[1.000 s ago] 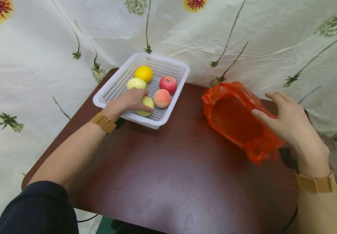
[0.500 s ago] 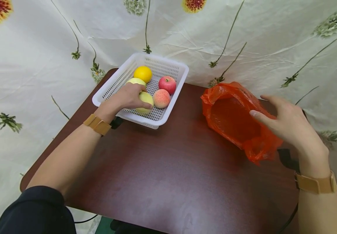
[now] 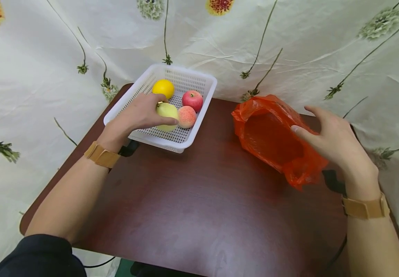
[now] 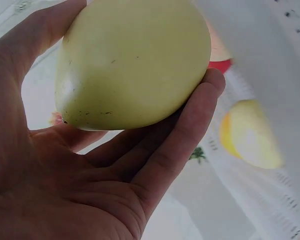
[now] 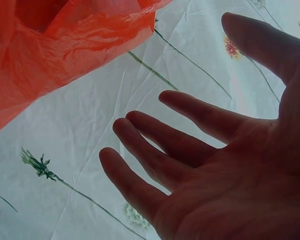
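Observation:
My left hand (image 3: 138, 112) holds a pale yellow-green fruit (image 3: 167, 115) over the white basket (image 3: 199, 130), thumb on one side and fingers on the other. In the left wrist view that fruit (image 4: 132, 65) is large and smooth, with dark specks near its tapered end. A yellow-orange fruit (image 3: 163, 88), a red apple (image 3: 192, 100) and a peach (image 3: 187, 117) lie in the basket. Another pale fruit (image 4: 257, 137) shows in the left wrist view; my hand mostly hides it in the head view. My right hand (image 3: 338, 142) is spread beside the gaping red plastic bag (image 3: 244, 142), gripping nothing.
The dark brown table (image 3: 199, 204) carries the basket at back left and the bag at back right. A flower-patterned cloth (image 3: 255, 34) hangs behind it. A black cable (image 3: 339, 250) runs by my right forearm.
My left hand has drawn the pale fruit up and toward the left from its place in the basket. My right hand keeps its spread pose by the bag; the head view shifted slightly.

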`<state>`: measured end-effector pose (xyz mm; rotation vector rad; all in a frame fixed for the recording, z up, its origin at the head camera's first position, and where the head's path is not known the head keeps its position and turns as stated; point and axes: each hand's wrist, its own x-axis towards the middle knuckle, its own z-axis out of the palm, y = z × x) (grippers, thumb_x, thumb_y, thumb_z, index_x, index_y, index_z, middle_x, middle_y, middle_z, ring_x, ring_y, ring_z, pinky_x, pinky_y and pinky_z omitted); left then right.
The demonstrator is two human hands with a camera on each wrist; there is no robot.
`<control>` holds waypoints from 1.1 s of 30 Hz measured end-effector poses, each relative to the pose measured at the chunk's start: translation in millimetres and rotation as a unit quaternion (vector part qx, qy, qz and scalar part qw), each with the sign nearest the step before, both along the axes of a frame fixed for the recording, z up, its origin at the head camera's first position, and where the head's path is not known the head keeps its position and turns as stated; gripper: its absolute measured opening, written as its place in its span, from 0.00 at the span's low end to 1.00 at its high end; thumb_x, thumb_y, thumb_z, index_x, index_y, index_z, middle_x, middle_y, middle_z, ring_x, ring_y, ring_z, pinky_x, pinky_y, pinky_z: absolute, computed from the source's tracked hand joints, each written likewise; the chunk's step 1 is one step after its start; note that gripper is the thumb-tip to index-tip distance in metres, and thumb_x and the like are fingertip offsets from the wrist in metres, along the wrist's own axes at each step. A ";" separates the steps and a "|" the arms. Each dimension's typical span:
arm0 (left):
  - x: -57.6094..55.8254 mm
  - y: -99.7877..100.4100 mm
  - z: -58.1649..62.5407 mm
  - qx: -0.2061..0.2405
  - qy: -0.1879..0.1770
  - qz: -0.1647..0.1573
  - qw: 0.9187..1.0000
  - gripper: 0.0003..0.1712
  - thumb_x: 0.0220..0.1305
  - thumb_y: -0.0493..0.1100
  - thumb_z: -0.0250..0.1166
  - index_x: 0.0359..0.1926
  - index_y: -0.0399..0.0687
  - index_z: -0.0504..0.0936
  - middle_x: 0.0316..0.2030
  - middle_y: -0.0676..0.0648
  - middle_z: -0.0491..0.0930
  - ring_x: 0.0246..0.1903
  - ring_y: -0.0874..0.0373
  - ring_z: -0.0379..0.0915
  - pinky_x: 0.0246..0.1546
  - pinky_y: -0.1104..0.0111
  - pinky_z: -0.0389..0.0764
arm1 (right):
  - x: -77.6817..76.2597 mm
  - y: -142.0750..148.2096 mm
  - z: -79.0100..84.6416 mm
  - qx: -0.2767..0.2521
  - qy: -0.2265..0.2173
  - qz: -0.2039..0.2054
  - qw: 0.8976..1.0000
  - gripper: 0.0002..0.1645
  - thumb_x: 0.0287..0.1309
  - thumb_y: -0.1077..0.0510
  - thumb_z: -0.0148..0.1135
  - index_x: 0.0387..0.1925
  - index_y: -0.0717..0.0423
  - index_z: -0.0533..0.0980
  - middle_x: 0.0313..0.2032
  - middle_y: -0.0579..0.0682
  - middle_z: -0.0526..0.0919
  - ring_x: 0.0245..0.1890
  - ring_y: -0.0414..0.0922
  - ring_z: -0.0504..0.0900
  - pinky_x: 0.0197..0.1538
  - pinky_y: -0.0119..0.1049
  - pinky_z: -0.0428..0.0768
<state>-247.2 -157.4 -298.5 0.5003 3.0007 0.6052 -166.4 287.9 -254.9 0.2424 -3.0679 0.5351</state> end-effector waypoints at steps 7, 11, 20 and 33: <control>17.7 8.3 14.3 0.008 0.034 -0.017 0.999 0.35 0.45 0.66 0.67 0.46 0.47 0.75 0.33 0.47 0.74 0.32 0.52 0.66 0.30 0.62 0.68 | -0.8 -2.5 -4.0 -0.008 0.016 0.005 1.000 0.47 0.57 0.36 0.55 0.70 0.53 0.53 0.65 0.60 0.59 0.62 0.65 0.57 0.56 0.65 0.55; 25.1 14.0 18.2 0.012 0.043 -0.023 0.999 0.31 0.45 0.66 0.67 0.42 0.49 0.75 0.30 0.48 0.74 0.31 0.52 0.66 0.29 0.62 0.68 | -2.0 -4.7 -7.8 -0.007 0.018 0.001 1.000 0.47 0.57 0.37 0.56 0.69 0.56 0.54 0.64 0.62 0.61 0.60 0.65 0.59 0.56 0.64 0.56; 43.8 24.6 17.9 0.056 0.054 -0.036 0.996 0.27 0.43 0.65 0.69 0.38 0.54 0.75 0.27 0.52 0.74 0.28 0.56 0.67 0.27 0.64 0.70 | -6.3 -8.5 -17.0 0.005 0.030 -0.015 0.999 0.45 0.53 0.42 0.64 0.64 0.62 0.60 0.49 0.65 0.70 0.49 0.62 0.65 0.48 0.61 0.63; 63.3 54.4 16.5 0.074 0.058 -0.073 0.993 0.25 0.43 0.64 0.69 0.39 0.58 0.75 0.27 0.57 0.75 0.28 0.59 0.68 0.28 0.66 0.69 | -20.0 -1.0 -43.0 0.020 0.069 -0.034 0.997 0.30 0.45 0.56 0.72 0.48 0.66 0.73 0.39 0.64 0.76 0.40 0.60 0.70 0.42 0.56 0.69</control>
